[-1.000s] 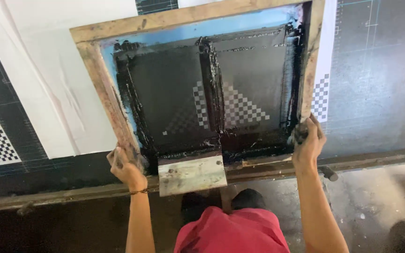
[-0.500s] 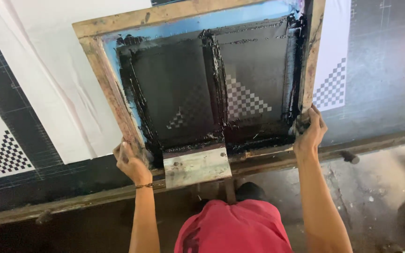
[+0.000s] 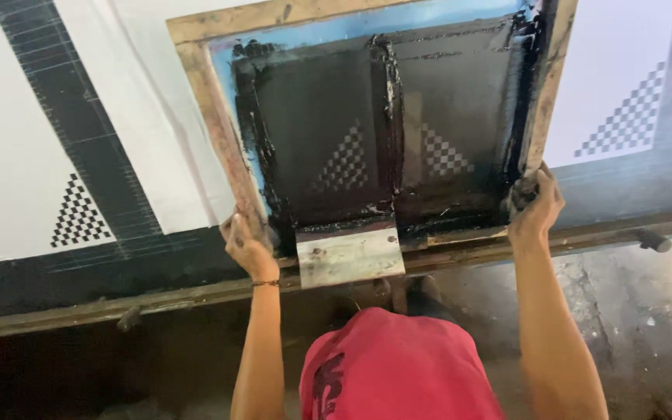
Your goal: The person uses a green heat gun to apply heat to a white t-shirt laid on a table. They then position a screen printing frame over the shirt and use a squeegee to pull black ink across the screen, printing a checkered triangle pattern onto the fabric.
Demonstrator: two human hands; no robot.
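Gripping the wooden screen frame, both hands' fingers clamp its near corners.

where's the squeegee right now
In the head view the squeegee rests at the near edge of the wooden screen frame, low and centre, between the left hand and right hand, which grip the frame's near corners.

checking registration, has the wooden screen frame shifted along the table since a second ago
Yes. The wooden screen frame slid right, away from the checkered triangle print on its left.
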